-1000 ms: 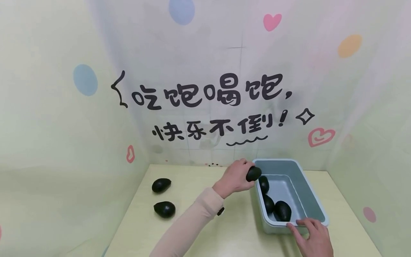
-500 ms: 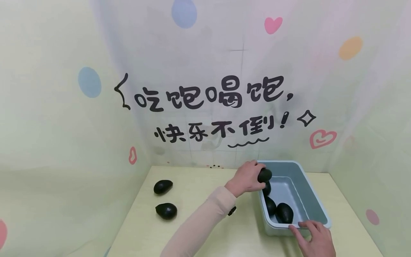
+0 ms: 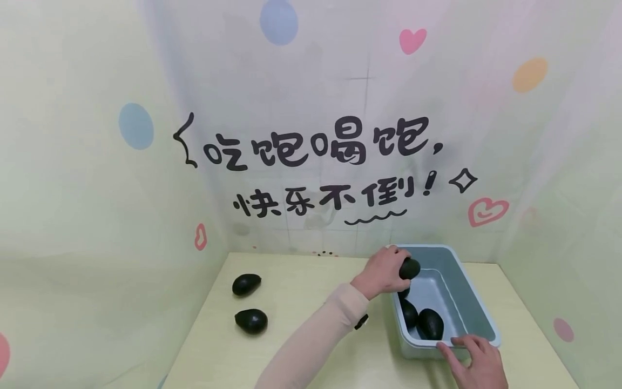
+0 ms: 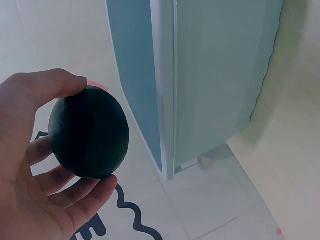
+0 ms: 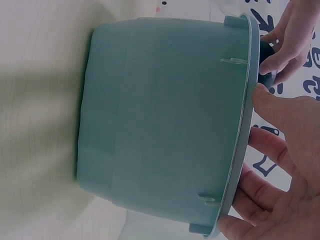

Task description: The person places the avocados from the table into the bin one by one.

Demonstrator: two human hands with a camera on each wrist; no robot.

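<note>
My left hand [image 3: 381,273] grips a dark avocado [image 3: 411,268] above the left side of a blue-grey plastic bin [image 3: 466,286]. In the left wrist view, thumb and fingertips hold this avocado [image 4: 90,135] from opposite sides, beside the bin's outer wall [image 4: 220,70]. Inside the bin, one avocado [image 3: 430,324] lies at the near end, another [image 3: 409,313] beside it along the left wall, and a third is mostly hidden under the left hand. The fingertips of my right hand [image 3: 478,362] rest on the bin's near rim; the right wrist view shows this rim [image 5: 242,130] under them.
Two more avocados lie on the left of the pale wooden table [image 3: 311,335], one farther back [image 3: 247,284] and one nearer [image 3: 251,321]. A printed curtain [image 3: 316,97] hangs behind the table and along both sides.
My left hand has carried its avocado rightward, from the bin's left rim to over its inside. The right hand keeps its place on the near rim.
</note>
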